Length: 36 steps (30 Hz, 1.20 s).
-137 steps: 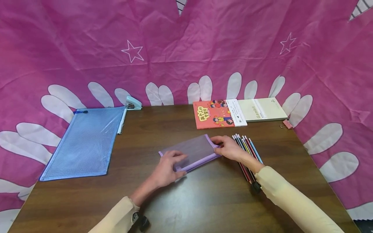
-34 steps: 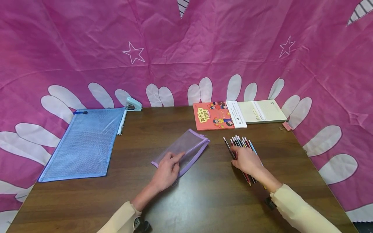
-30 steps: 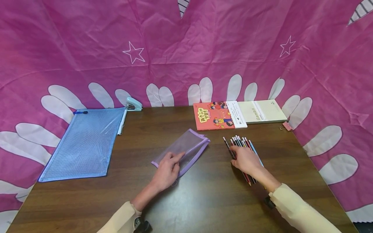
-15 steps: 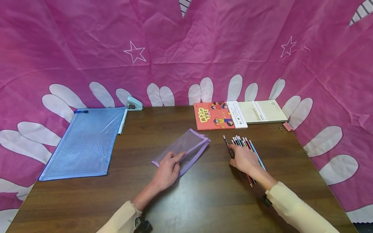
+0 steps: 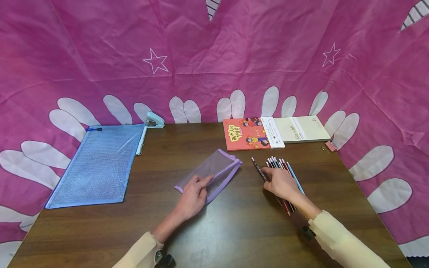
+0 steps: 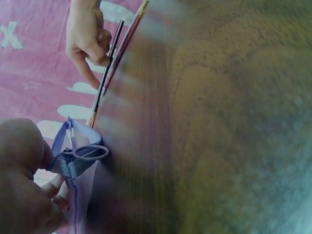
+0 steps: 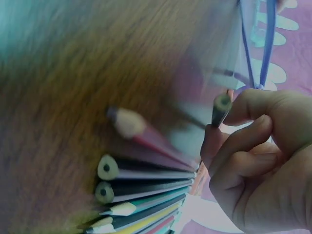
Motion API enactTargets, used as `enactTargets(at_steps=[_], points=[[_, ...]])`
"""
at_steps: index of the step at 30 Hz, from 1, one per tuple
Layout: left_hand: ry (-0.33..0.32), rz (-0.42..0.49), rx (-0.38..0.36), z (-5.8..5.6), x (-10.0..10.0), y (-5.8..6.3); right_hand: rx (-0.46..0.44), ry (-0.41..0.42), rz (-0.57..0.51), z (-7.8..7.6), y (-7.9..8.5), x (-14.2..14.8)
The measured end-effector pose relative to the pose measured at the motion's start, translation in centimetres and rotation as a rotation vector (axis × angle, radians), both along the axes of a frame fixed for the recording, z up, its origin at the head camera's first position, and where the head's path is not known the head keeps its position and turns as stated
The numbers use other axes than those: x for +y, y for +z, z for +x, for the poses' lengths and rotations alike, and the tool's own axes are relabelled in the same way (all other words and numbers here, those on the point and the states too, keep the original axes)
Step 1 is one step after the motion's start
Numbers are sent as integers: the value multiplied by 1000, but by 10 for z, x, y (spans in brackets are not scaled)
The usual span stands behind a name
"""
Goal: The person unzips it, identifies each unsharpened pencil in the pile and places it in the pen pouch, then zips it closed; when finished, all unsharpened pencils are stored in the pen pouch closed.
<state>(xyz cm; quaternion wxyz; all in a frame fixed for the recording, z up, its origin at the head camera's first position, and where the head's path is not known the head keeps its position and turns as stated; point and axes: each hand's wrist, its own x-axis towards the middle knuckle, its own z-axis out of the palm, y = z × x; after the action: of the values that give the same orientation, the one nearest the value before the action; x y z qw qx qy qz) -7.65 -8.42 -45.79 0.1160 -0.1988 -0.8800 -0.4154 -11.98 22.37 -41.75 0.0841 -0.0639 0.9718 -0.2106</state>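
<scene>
A mesh zip pouch (image 5: 214, 166) with purple edging lies slanted in the middle of the table. My left hand (image 5: 191, 197) holds its near side, index finger stretched across the mesh. In the left wrist view, the pouch's mouth (image 6: 80, 129) gapes beside my thumb and fingers, and a ring hangs from its zip. My right hand (image 5: 283, 184) pinches a dark pencil (image 5: 256, 165) between thumb and fingers, its eraser end pointing away from me. Several other pencils (image 5: 296, 178) lie in a row under and beside that hand; their tips (image 7: 124, 124) show in the right wrist view.
A blue mesh zip folder (image 5: 100, 167) lies at the left, next to a white pen (image 5: 141, 140). Behind stands a light-blue stapler (image 5: 155, 120). A red book (image 5: 246, 134) and a cream notebook (image 5: 301, 128) lie at the back right, with a pink binder clip (image 5: 331, 145) alongside.
My right hand has left the pouch for the pencils and drawn one dark pencil leftward from the row. The pouch has turned, and my left index finger now stretches over it.
</scene>
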Motion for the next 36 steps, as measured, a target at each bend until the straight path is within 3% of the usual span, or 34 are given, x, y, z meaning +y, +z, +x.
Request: enactTargets(at_steps=[5, 8, 16, 23, 29, 36], points=[[0, -2, 0, 0, 1, 1, 36, 37, -151, 3, -4, 4], [0, -1, 5, 0, 1, 1, 1, 7, -254, 6, -6, 5], [8, 3, 5, 2, 2, 2, -347, -183, -692, 17, -8, 0], [19, 3, 17, 1, 4, 3, -512, -154, -993, 27, -11, -6], [27, 2, 16, 1, 5, 5, -513, -103, -1105, 30, -16, -12], [38, -9, 4, 3, 7, 7, -470, -141, -1151, 31, -18, -24]])
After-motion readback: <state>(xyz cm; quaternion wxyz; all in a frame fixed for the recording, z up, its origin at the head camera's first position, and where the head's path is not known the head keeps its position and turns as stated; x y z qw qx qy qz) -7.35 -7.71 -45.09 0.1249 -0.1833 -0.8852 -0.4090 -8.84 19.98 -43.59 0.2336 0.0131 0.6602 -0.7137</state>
